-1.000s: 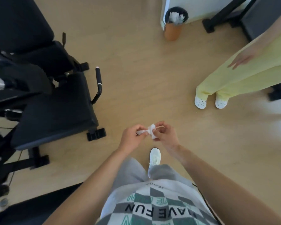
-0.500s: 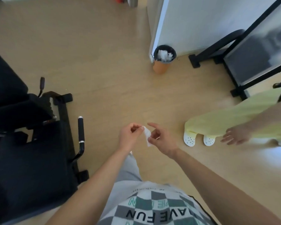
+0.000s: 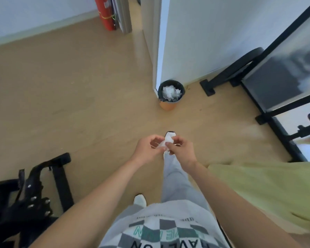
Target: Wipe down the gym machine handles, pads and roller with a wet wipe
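Wipe (image 3: 166, 144) is more bunched up now, pinched between both your hands, left hand (image 3: 146, 148) and right hand (image 3: 181, 151), out in front of you. You've turned too: bin (image 3: 171, 104) is now dead ahead and the machine (image 3: 34, 194) has slid to bottom-left.

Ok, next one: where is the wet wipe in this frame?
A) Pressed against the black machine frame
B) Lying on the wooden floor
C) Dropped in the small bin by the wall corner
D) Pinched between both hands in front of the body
D: the left hand and the right hand meet in front of the body, and both pinch the wet wipe between their fingertips.
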`<state>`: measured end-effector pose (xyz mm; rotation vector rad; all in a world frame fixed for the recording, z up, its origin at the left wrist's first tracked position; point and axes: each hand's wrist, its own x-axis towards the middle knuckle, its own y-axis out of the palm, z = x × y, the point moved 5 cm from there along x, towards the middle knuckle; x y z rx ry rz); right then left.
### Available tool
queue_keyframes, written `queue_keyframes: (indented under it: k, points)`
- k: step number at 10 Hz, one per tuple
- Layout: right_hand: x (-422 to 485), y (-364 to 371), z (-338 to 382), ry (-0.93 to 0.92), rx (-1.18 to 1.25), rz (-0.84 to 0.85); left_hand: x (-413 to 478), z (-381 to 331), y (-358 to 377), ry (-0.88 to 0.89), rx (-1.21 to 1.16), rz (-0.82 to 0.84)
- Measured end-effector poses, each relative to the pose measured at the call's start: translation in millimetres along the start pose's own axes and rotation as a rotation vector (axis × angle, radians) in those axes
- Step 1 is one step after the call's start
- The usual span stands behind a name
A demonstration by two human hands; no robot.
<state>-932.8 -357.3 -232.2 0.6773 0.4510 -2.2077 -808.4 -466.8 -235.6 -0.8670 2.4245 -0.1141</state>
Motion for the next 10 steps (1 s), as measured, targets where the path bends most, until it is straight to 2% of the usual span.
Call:
queue_keyframes:
  k: [1, 3, 5, 6, 8, 9, 10]
  points:
    - [74.4, -11.2, 30.9, 0.017, 0.053, 0.031, 81.6, -24.1, -7.5, -0.046, -0.008, -0.054]
    - [220.8, -36.8, 92.9, -0.052, -0.092, 0.135, 237.4, -58.3, -10.2, -0.2, -0.096, -0.105]
    - [338.8, -48.2, 125.0, -0.029, -0.259, 0.083, 358.8, -77.1, -13.4, -0.274, -0.098, -0.118]
    - [404.3, -50.0, 122.3, 0.008, -0.314, 0.046, 417.4, -67.7, -12.2, -0.309, -0.121, -0.102]
    - [539.2, -59.9, 75.8, 0.091, -0.397, -0.147, 495.6, -22.3, -20.9, -0.356, -0.011, -0.164]
    - [596.7, -59.9, 44.8, 0.15, -0.451, -0.153, 492.6, 0.3, -24.9, -0.387, 0.035, -0.154]
    - [652.2, -50.2, 0.1, 0.186, -0.505, -0.029, 484.8, 15.9, -30.9, -0.421, 0.001, -0.215]
